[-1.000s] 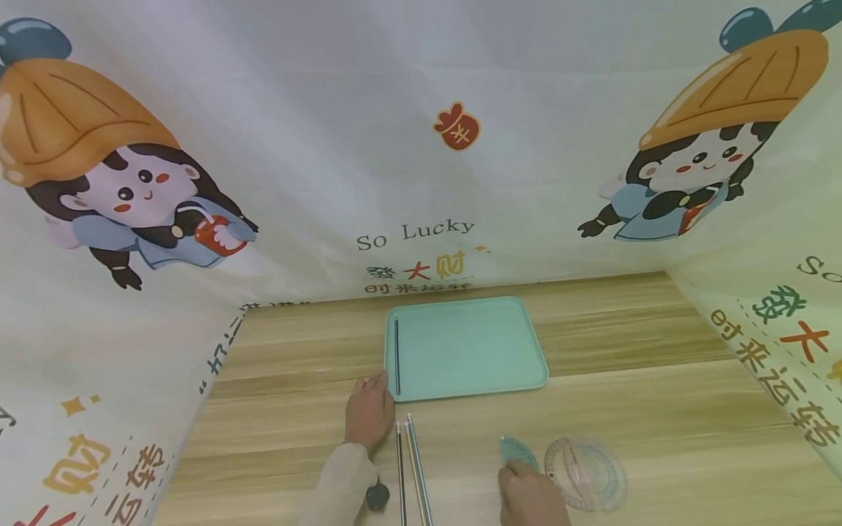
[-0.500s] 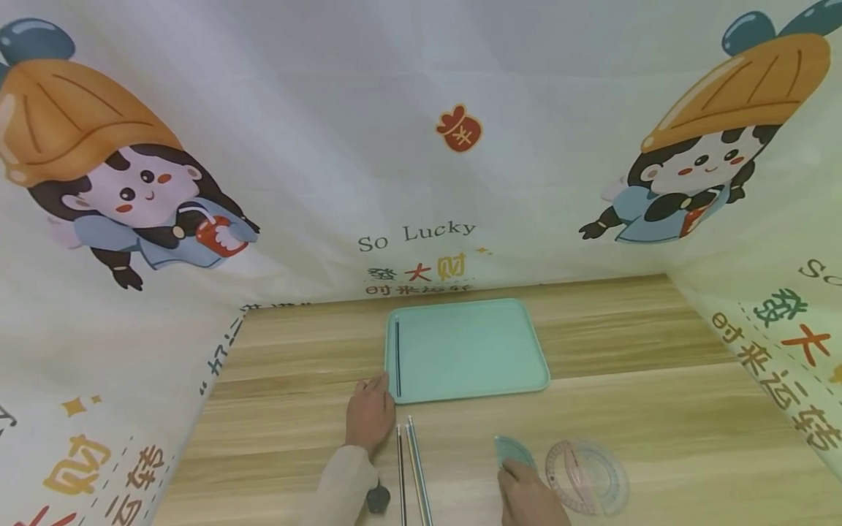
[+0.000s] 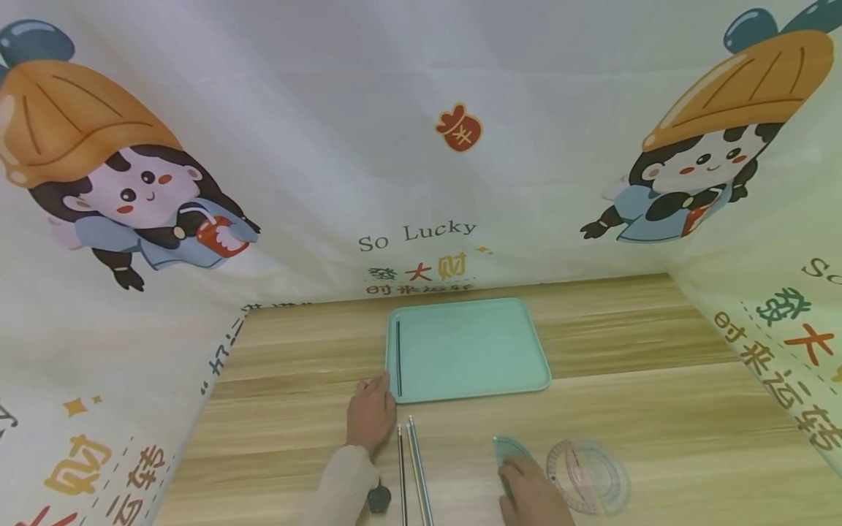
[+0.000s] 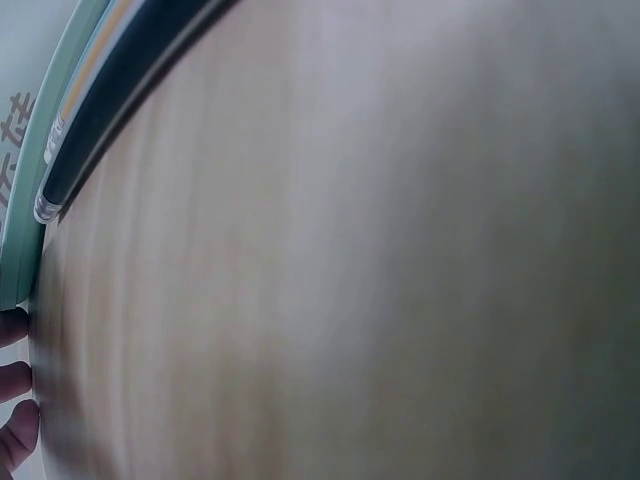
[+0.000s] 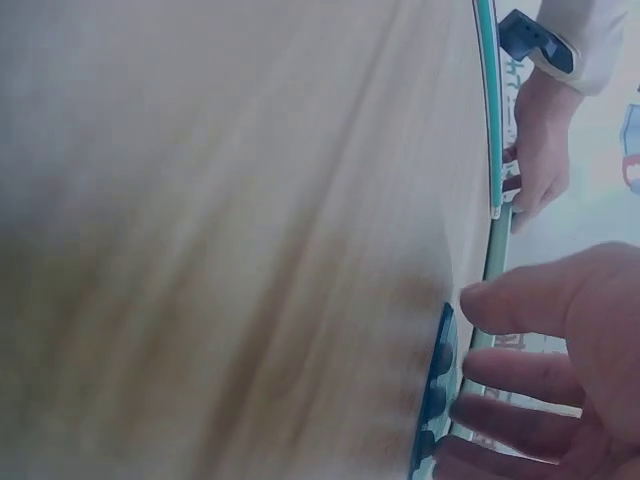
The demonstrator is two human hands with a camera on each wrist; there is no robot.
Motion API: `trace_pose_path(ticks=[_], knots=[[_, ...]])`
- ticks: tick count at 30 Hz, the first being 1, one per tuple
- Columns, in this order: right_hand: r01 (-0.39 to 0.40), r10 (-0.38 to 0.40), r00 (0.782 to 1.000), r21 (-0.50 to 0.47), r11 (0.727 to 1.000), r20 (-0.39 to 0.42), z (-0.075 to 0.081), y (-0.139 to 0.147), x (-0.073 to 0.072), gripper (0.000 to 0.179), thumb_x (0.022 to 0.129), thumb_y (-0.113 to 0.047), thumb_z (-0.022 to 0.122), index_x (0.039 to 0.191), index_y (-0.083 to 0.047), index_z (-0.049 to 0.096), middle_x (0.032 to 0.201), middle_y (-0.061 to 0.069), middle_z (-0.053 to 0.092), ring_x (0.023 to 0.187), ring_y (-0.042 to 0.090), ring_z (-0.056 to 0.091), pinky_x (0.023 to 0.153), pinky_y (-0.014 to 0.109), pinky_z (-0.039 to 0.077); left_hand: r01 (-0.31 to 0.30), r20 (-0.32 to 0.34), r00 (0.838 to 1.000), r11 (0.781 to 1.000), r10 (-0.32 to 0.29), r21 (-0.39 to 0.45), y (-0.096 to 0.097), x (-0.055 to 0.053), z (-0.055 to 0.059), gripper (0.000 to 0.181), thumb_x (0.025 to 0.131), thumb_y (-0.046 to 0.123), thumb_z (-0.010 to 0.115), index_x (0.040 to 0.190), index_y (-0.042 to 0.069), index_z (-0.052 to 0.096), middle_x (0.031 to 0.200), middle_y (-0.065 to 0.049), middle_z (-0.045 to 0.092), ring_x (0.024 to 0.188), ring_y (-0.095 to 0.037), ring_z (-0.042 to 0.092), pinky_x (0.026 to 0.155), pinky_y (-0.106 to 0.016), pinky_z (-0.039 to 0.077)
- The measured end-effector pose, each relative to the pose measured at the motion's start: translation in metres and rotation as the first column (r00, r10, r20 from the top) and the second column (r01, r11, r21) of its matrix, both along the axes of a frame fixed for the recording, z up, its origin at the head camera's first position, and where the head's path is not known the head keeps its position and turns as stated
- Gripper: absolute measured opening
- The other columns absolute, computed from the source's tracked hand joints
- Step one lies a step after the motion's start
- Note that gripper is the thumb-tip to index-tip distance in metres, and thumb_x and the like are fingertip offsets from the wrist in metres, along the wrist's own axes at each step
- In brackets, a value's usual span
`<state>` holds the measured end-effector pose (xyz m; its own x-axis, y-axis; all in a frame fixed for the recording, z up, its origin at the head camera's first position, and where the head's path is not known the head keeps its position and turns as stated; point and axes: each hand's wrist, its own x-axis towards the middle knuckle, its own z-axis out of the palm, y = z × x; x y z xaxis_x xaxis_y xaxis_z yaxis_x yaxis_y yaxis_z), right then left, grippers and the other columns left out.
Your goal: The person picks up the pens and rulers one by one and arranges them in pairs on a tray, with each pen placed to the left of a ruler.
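Observation:
My left hand (image 3: 371,415) rests at the near left corner of the mint-green tray (image 3: 473,351), its fingertips touching the rim. One dark pencil (image 3: 398,358) lies along the tray's left side. On the table to the right, my right hand (image 3: 534,491) touches a teal half-round protractor (image 3: 505,447) with its fingertips and covers part of it. In the right wrist view the thumb stands apart from the fingers, near the edge of the protractor (image 5: 437,385). A pinkish protractor (image 3: 564,471) and a clear protractor (image 3: 613,482) lie beside that hand.
Between the hands lie a dark pencil (image 3: 403,475) and lighter blue pencils (image 3: 419,475), tips running off the near edge. The wood-grain table (image 3: 289,365) is bounded by a printed cloth backdrop (image 3: 316,146) behind and at both sides.
The teal protractor has slid slightly left under my right hand, whose thumb has spread from the fingers. My left hand stays at the tray corner.

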<state>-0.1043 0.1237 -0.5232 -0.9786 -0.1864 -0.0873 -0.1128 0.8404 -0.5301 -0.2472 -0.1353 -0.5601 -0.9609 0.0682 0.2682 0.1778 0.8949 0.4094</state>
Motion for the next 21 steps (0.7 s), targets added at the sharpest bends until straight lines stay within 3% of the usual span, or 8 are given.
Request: trace_pose_path(ticks=[7,13,21], knots=[[0.117,-0.117,0.993,0.003,0.993,0.018,0.000,0.002,-0.007,0.046,0.083,-0.016,0.069,0.125,-0.002,0.057,0.138,0.021,0.047,0.126,0.042,0.046,0.096,0.056,0.047,0.001,-0.002,1.000,1.000,-0.001,0.006,0.001,0.002,0.003,0.040,0.094,0.013,0.046,0.129,-0.002,0.056,0.127,-0.017,0.061,0.104,-0.030,0.057,0.086,-0.043,0.052],[0.117,-0.117,0.993,-0.009,0.993,-0.013,0.000,0.005,-0.011,0.054,0.082,-0.016,0.071,0.129,0.000,0.053,0.142,0.024,0.043,0.127,0.045,0.045,0.097,0.057,0.046,0.001,-0.013,1.000,1.000,-0.001,-0.002,0.001,0.000,0.003,0.039,0.094,0.013,0.046,0.129,-0.001,0.056,0.127,-0.017,0.062,0.102,-0.029,0.058,0.082,-0.041,0.053],[0.123,-0.122,0.992,-0.016,0.992,0.042,0.002,0.005,-0.016,0.056,0.081,-0.016,0.071,0.131,0.002,0.051,0.143,0.026,0.041,0.128,0.047,0.042,0.098,0.059,0.044,0.003,-0.013,1.000,1.000,-0.003,-0.005,0.001,0.001,0.002,0.039,0.094,0.014,0.046,0.129,-0.001,0.056,0.127,-0.017,0.062,0.102,-0.029,0.058,0.083,-0.041,0.053]])
